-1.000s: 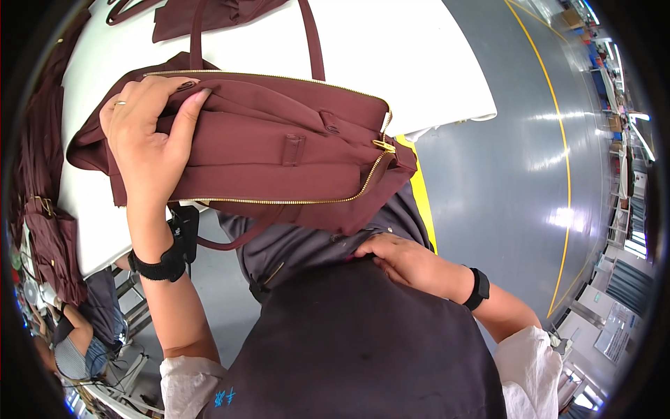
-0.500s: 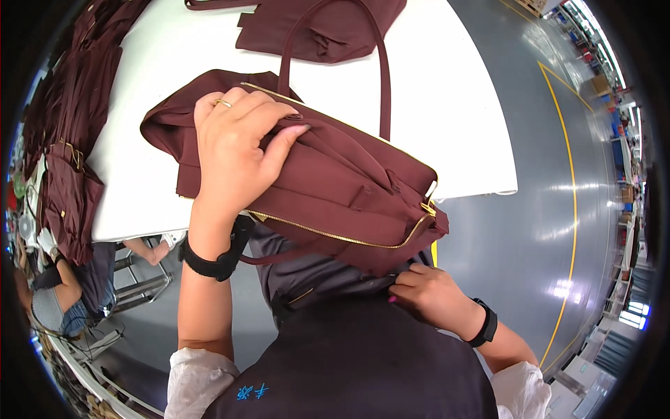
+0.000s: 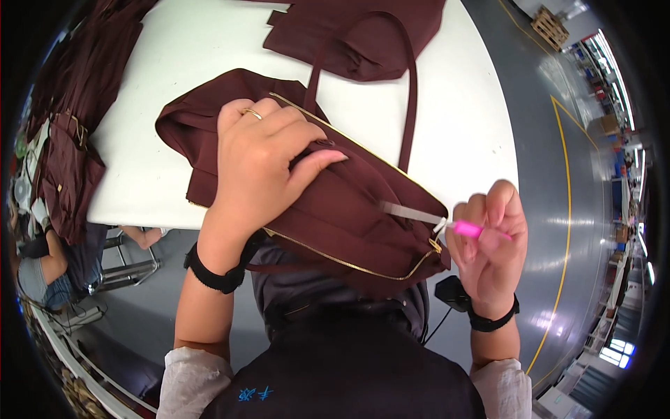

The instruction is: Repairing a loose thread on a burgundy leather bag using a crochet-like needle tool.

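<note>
Meanwhile the right hand (image 3: 488, 241), empty at the apron half a second earlier, had come up pinching a pink-handled blade (image 3: 426, 218) against the zipper end of the maroon bag (image 3: 349, 223), which the left hand (image 3: 262, 164) gripped over the white table (image 3: 460, 119) edge.

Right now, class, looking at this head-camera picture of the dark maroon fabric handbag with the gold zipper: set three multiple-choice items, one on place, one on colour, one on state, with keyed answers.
1. Where does the left hand rest? A on the maroon handbag B on the white table C on the grey floor
2. What colour is the handle of the small tool in the right hand? A green B pink C black
3. How is the handbag? A lying flat B hanging from a hook C gripped above the table's edge

A: fingers press the fabric. B: pink shows between the fingers. C: the left hand grips it there.
</note>
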`<state>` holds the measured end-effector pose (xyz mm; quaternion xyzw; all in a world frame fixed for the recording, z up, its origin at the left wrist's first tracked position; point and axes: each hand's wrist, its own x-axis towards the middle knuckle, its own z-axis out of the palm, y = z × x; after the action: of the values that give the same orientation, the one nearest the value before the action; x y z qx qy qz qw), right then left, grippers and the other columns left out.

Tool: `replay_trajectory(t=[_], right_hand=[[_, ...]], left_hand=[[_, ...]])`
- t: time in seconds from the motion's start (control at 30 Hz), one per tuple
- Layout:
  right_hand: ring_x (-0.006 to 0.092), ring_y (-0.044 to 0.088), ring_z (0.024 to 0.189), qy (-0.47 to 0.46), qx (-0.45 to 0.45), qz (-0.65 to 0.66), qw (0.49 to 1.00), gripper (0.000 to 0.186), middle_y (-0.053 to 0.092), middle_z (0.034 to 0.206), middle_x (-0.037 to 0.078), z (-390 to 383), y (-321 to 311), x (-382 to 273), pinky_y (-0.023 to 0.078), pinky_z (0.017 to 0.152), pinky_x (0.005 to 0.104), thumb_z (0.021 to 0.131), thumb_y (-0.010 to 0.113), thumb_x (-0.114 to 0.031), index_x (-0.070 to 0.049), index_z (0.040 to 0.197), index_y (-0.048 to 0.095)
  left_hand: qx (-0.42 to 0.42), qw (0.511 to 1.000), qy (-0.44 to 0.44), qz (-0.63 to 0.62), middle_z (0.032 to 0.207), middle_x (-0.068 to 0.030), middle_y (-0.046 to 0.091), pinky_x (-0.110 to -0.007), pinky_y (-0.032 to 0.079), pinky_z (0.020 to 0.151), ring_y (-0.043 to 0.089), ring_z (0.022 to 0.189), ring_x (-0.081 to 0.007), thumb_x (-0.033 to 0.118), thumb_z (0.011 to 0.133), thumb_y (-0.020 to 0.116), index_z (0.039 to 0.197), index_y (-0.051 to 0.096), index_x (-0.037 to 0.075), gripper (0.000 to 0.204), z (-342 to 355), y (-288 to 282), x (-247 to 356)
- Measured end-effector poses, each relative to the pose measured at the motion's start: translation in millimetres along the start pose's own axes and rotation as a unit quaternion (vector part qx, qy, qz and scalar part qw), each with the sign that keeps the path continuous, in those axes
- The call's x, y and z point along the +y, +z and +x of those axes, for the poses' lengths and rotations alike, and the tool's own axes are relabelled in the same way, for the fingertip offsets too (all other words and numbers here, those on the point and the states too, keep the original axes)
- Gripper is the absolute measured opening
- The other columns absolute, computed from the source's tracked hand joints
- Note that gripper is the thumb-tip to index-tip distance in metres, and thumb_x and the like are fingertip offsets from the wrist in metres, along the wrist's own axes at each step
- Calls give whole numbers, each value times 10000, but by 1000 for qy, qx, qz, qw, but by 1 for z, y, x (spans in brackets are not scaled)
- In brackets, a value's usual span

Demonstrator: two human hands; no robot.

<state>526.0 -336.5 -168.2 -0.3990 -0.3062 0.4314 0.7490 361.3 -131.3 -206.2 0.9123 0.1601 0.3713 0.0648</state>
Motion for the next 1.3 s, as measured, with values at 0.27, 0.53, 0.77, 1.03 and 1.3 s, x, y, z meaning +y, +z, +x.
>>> replay_trajectory(t=[0.27,0.53,0.77,1.03,1.3], right_hand=[[124,650,779,106,-45,-112,987,203,693,1068,179,53,15,13,539,696,237,932,610,-9,49,1126,620],[70,588,726,110,-32,-303,946,125,643,878,45,62,8,27,457,652,193,924,617,7,23,1044,649],[117,534,521,-126,-98,-502,850,213,616,701,64,65,6,36,400,482,232,774,711,57,-9,976,686],[146,552,488,-150,-72,-584,794,228,604,651,64,56,16,39,417,446,243,736,723,64,-18,948,703],[178,548,487,-165,-70,-618,765,268,584,639,60,54,19,42,433,441,269,705,740,64,-19,957,708]], left_hand=[[-27,999,-32,-32,738,24,607,-359,346,821,534,716,-181,276,677,808,785,691,121,223,-2,0,-7],[-38,996,-56,-64,726,22,606,-350,342,805,519,689,-184,334,652,814,772,693,124,270,-4,10,-16],[-64,991,-75,-88,740,20,614,-351,339,817,520,707,-184,311,658,809,777,691,133,245,-5,14,-21],[-67,991,-81,-79,701,21,595,-346,330,797,505,685,-181,309,659,812,763,689,133,238,-5,15,-20],[-55,993,-76,-73,684,20,584,-346,324,767,499,664,-180,305,651,823,748,688,126,244,-6,17,-19]])
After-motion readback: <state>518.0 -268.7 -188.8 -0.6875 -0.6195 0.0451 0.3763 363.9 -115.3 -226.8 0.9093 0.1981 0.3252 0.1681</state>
